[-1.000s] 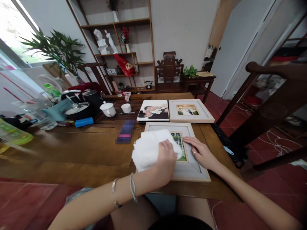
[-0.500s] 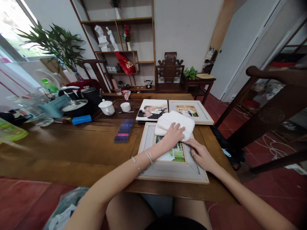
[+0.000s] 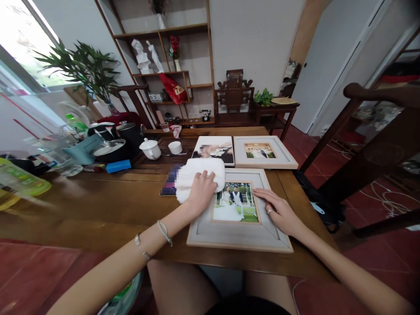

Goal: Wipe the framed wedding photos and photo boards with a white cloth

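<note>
A picture frame [image 3: 236, 236] with a pale wide border lies flat at the table's front edge. It holds an outdoor photo of two people in wedding clothes. My left hand [image 3: 202, 189] presses a folded white towel [image 3: 193, 170] onto the frame's left border, fingers bent over the cloth. The towel reaches past the frame's left side and partly covers a dark blurred object [image 3: 168, 186]. My right hand [image 3: 278, 210], with a ring on it, rests on the right border, fingers stretched flat towards the photo's edge.
Behind lie a second framed photo [image 3: 288, 159] and a white-edged photo panel [image 3: 228, 144]. To the left stand a white lidded cup [image 3: 150, 149], a small white bowl [image 3: 175, 147], a lidded pot [image 3: 110, 151] and a blue block [image 3: 118, 166]. A dark wooden chair [image 3: 364, 144] is at right.
My left hand has slid the towel from the frame's upper right to its left border, uncovering the photo. My right hand stays on the right border.
</note>
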The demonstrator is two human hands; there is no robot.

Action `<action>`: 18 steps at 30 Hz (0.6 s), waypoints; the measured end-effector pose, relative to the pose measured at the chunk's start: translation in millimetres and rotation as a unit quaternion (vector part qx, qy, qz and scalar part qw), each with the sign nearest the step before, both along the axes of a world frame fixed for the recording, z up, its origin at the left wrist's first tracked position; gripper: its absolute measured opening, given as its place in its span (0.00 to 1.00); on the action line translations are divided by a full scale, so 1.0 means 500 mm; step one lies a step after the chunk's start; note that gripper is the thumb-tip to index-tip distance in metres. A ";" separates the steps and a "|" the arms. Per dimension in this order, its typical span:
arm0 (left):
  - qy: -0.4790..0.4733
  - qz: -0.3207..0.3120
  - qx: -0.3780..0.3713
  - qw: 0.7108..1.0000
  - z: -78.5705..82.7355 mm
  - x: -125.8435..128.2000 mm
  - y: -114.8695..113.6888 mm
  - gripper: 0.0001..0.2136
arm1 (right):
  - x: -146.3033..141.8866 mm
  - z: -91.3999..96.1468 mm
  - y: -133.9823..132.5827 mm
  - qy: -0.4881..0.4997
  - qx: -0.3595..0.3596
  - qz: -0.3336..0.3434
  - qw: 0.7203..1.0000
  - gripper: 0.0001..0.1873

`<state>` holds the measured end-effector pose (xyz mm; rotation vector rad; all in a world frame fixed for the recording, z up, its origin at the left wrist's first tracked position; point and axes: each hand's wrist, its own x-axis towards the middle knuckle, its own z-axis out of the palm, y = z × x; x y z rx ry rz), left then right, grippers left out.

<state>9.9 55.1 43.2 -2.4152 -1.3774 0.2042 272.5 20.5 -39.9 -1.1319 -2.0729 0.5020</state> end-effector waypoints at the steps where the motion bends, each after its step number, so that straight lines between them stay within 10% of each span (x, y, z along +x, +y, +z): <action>1: -0.001 0.007 -0.008 1.000 0.004 -0.001 -0.004 0.13 | 0.000 0.000 0.000 0.000 0.001 0.000 1.000 0.30; 12: -0.007 -0.044 -0.269 0.962 0.054 0.027 -0.242 0.08 | -0.003 0.004 -0.002 -0.002 -0.014 -0.015 1.000 0.30; 18: -0.059 -0.013 -0.183 0.981 0.021 0.006 -0.189 0.11 | -0.001 0.003 0.000 -0.005 -0.018 -0.004 1.000 0.30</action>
